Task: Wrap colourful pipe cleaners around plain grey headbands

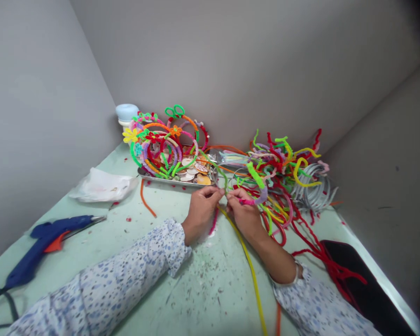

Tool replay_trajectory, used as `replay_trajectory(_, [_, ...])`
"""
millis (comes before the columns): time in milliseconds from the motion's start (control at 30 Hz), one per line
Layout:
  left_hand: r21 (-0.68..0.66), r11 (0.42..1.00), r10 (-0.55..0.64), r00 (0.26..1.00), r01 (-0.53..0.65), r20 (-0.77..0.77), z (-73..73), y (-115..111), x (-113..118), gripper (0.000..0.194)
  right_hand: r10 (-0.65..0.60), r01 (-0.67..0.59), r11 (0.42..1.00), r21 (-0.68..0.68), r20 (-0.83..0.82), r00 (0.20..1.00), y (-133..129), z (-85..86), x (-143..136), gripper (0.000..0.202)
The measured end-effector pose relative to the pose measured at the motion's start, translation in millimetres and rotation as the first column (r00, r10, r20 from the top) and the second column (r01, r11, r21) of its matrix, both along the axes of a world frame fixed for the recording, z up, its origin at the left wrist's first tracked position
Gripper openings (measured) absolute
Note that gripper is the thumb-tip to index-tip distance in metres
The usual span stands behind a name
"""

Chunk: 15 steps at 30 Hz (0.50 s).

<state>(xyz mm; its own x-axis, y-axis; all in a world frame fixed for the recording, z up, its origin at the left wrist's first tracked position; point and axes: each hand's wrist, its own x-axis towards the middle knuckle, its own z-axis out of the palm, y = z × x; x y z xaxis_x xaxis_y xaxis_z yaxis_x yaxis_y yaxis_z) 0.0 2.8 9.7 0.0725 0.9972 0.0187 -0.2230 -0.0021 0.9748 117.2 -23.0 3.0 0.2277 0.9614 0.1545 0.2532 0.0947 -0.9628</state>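
My left hand [203,208] is closed in a pinch at the end of a dark green pipe cleaner [225,177], above the middle of the table. Close beside it, my right hand [245,213] is closed around a thin band wrapped in pipe cleaner [262,195], with bright green, purple and pink sections showing. The fingertips of both hands nearly meet, and they hide the exact point where the green strand and the band come together. A dark pink pipe cleaner [214,221] hangs below my left hand. A yellow strand [248,261] runs from between the hands to the near edge.
Finished colourful headbands [154,135] stand in a metal tray [177,181] with shell-like pieces. Loose pipe cleaners [280,163] and a coil of grey bands [315,186] lie right. A blue glue gun [45,240] and plastic bag [103,185] are left; a black phone-like object [364,284] lies right.
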Motion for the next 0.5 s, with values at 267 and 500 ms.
replay_trajectory(267, [0.013,1.0,-0.016,1.0,0.016,-0.018,-10.4,5.6,-1.7,0.016,-0.085,0.032,0.976,0.215,0.242,0.967,1.7,-13.0,0.6,0.01])
replay_trajectory(500, [-0.048,0.999,-0.002,0.999,0.004,0.04,-14.4,6.9,0.7,0.009,-0.116,-0.011,0.958,0.287,0.42,0.9,-6.9,-10.0,-0.7,0.007])
